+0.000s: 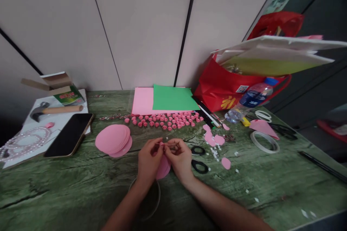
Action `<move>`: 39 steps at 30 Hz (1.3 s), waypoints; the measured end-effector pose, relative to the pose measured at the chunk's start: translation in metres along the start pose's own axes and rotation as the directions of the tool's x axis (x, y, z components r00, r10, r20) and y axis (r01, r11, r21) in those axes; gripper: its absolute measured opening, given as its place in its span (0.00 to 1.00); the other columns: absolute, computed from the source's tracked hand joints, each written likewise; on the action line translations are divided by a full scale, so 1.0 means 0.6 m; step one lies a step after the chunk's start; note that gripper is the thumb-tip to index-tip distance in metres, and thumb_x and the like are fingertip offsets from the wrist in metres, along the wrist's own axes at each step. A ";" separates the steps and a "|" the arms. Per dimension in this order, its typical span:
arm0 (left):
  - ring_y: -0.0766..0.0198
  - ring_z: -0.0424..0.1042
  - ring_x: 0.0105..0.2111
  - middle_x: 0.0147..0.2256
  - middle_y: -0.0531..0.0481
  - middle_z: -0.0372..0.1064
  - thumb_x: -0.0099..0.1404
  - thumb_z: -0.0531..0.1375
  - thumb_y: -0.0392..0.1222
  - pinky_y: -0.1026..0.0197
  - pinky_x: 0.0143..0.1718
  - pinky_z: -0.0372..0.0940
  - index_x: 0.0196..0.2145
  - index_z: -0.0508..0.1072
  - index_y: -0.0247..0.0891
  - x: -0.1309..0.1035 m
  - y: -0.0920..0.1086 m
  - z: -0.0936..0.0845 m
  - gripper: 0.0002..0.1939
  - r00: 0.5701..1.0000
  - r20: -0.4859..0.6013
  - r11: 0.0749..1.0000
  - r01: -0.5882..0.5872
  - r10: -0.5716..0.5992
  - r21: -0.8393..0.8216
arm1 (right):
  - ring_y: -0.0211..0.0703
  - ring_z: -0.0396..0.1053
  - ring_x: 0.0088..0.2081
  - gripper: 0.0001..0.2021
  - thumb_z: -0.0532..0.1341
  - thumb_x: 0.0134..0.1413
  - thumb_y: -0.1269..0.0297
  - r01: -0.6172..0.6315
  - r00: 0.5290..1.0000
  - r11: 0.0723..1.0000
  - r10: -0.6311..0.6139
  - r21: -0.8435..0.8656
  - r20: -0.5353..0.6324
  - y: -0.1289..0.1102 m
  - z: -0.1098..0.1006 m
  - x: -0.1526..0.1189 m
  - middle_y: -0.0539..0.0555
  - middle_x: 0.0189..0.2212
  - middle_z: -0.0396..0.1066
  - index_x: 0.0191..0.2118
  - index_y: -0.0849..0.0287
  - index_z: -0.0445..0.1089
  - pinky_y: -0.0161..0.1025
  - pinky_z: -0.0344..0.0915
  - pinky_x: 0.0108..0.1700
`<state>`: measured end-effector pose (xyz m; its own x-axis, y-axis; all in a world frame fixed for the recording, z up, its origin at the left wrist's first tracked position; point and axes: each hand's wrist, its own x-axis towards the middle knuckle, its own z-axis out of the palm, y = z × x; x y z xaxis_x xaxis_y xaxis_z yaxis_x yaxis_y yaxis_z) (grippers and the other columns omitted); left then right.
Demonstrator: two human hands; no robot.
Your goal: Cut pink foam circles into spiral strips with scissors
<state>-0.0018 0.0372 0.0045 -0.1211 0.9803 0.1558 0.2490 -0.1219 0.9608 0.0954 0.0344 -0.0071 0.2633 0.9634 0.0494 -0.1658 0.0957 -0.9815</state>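
My left hand (149, 158) and my right hand (179, 157) meet above the middle of the table. Both pinch a small piece of pink paper (162, 144) between their fingertips, partly hidden by the fingers. Below them lies a pink paper disc (164, 168). Black-handled scissors (200, 166) rest beside my right hand, their blades out of sight. A ring-shaped roll of tape (159, 196) is partly covered by my left forearm. Beyond my hands sit rows of small rolled pink paper roses (165, 119). A stack of pink paper circles (113, 140) is on the left.
Green paper (175, 97) lies on pink sheets at the back. On the left are a phone (69, 135), a hammer (56, 109) and a bead string (25, 142). A red bag (217, 86), a bottle (249, 99) and a tape roll (265, 142) are on the right.
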 end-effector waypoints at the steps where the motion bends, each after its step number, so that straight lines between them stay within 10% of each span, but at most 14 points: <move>1: 0.62 0.71 0.35 0.35 0.45 0.71 0.53 0.57 0.37 0.59 0.39 0.65 0.36 0.72 0.35 0.001 -0.002 -0.001 0.11 1.000 0.018 1.000 0.007 -0.007 -0.015 | 0.36 0.68 0.27 0.10 0.64 0.37 0.65 0.003 1.000 1.000 -0.003 0.003 0.004 0.001 -0.001 0.001 0.49 0.24 0.68 0.28 0.60 0.64 0.33 0.66 0.29; 9: 0.64 0.71 0.31 0.40 0.41 0.68 0.47 0.59 0.33 0.60 0.31 0.68 0.42 0.68 0.33 0.004 0.013 -0.012 0.22 0.999 0.019 0.997 0.028 -0.027 -0.067 | 0.35 0.67 0.24 0.10 0.64 0.35 0.67 -0.020 0.998 0.997 0.015 0.078 0.068 0.004 -0.004 0.001 0.47 0.21 0.68 0.27 0.61 0.63 0.34 0.66 0.28; 20: 0.66 0.70 0.24 0.27 0.47 0.73 0.50 0.56 0.36 0.64 0.25 0.67 0.35 0.73 0.33 -0.001 0.046 -0.025 0.13 0.974 0.186 0.974 -0.159 0.128 0.159 | 0.36 0.68 0.24 0.09 0.63 0.35 0.70 0.040 0.994 0.990 -0.052 0.137 0.092 -0.026 -0.006 -0.013 0.48 0.21 0.69 0.28 0.61 0.63 0.35 0.67 0.29; 35: 0.67 0.68 0.19 0.23 0.49 0.72 0.53 0.55 0.36 0.65 0.21 0.64 0.33 0.76 0.36 -0.005 0.035 -0.029 0.11 0.972 0.132 0.948 -0.219 0.192 0.231 | 0.37 0.69 0.27 0.11 0.63 0.37 0.66 0.037 0.985 0.995 -0.052 0.097 0.164 -0.011 -0.012 -0.003 0.49 0.24 0.70 0.31 0.61 0.64 0.37 0.67 0.31; 39: 0.67 0.66 0.17 0.19 0.51 0.70 0.54 0.56 0.41 0.66 0.19 0.62 0.35 0.75 0.34 0.007 0.025 -0.055 0.13 0.990 0.055 0.964 -0.142 0.133 0.224 | 0.38 0.68 0.32 0.10 0.60 0.44 0.60 0.331 0.879 0.912 -0.204 -0.243 0.431 -0.026 -0.042 -0.029 0.54 0.33 0.69 0.35 0.58 0.68 0.36 0.66 0.31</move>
<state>-0.0304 0.0345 0.0272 -0.0342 0.9623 0.2698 0.4730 -0.2222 0.8526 0.1175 0.0099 0.0025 -0.1449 0.9351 0.3235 0.1674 0.3454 -0.9234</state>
